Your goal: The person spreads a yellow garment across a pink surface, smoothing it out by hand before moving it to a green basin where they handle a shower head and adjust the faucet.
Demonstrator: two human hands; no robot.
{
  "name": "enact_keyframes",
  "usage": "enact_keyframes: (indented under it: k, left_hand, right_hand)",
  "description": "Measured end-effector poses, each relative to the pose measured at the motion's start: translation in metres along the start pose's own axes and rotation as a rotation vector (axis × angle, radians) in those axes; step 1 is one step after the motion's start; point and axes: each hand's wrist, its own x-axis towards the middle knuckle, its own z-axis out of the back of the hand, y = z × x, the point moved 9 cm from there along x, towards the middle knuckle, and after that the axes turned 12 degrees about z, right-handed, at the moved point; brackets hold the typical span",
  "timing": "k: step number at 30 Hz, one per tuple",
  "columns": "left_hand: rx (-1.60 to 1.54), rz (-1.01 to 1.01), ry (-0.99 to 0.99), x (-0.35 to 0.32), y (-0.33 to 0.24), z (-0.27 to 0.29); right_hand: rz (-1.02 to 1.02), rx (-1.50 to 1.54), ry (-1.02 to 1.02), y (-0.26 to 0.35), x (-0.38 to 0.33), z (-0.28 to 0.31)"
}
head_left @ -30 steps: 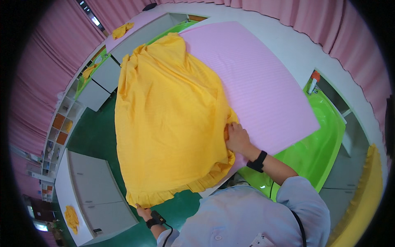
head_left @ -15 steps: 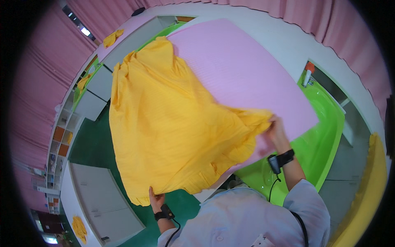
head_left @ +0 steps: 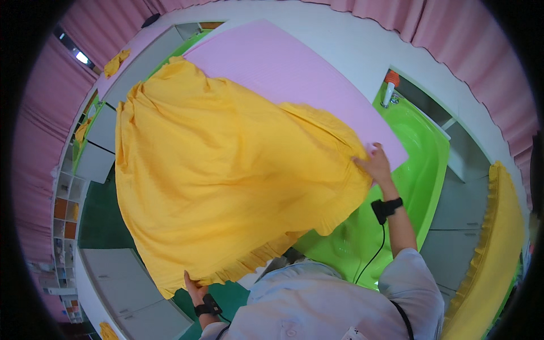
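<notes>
A large yellow cloth cover with a ruffled edge (head_left: pixel 226 170) lies draped over the pink padded mat (head_left: pixel 294 73), hiding its near and left parts. Along the near left edge, my left hand (head_left: pixel 195 290) pinches the ruffled hem. My right hand (head_left: pixel 375 165) rests against the cover's right side, close to the mat's right corner. Its thumb and fingers are spread apart, the thumb touching the yellow fabric. Folds bunch up at the cover's far left end.
To the right, a bright green basin (head_left: pixel 422 141) has a tap with an orange top (head_left: pixel 391 85). Another yellow ruffled cover (head_left: pixel 490 249) lies at the far right. Grey cabinets (head_left: pixel 127 289) stand at lower left on the green floor. Pink curtains (head_left: pixel 453 51) hang behind.
The cover's right side has spread outward over the mat and basin edge. My right hand has loosened from its bunched grip. My left hand still holds the hem, slightly lower and further left.
</notes>
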Motion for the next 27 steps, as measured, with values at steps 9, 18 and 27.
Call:
enact_keyframes:
  k: [9,18,27]
  left_hand:
    - [0.056,-0.041,0.038,-0.016,-0.005,-0.032]
    - [0.248,-0.151,-0.126,-0.004,-0.040,-0.003]
    - [0.070,-0.020,-0.305,0.013,-0.034,0.071]
  right_hand:
    - [-0.305,0.925,0.065,-0.031,0.008,0.022]
    - [-0.172,0.536,-0.128,-0.023,-0.006,0.118]
    - [-0.092,-0.050,-0.053,-0.146,-0.010,0.016]
